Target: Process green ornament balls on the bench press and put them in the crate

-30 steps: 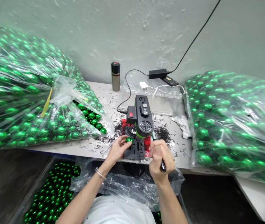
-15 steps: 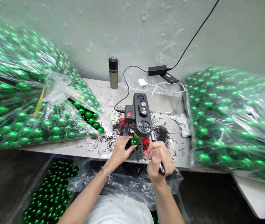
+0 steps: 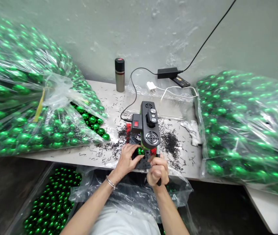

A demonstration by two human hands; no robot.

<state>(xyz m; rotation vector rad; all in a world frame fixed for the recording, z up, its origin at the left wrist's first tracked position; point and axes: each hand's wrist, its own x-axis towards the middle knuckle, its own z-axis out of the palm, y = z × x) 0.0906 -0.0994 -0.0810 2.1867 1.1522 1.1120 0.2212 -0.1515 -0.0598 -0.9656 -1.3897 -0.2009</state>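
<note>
My left hand [image 3: 126, 160], with a bracelet at its wrist, pinches a shiny green ball [image 3: 141, 150] between thumb and fingers. The ball sits under the front end of a small black bench press [image 3: 149, 125] with round vents, buttons and a red switch, partly hidden by that head. My right hand [image 3: 157, 171] is wrapped round the black-gripped lever [image 3: 157, 150] at the press's right side. Black shavings [image 3: 171, 143] and red bits [image 3: 128, 128] lie around the press's base.
Big clear bags of green balls stand left [image 3: 19, 98] and right [image 3: 241, 130]. Loose balls [image 3: 101, 131] spill from the left bag. Behind are a bottle [image 3: 120, 75], a power adapter [image 3: 169, 72] and a white charger [image 3: 151, 86]. A white cloth [image 3: 192, 131] lies right; an open bag of balls [image 3: 53, 199] is below.
My right hand has swung the lever leftward, closer to the press. My left hand keeps hold of the ball under the head. The view has shifted slightly.
</note>
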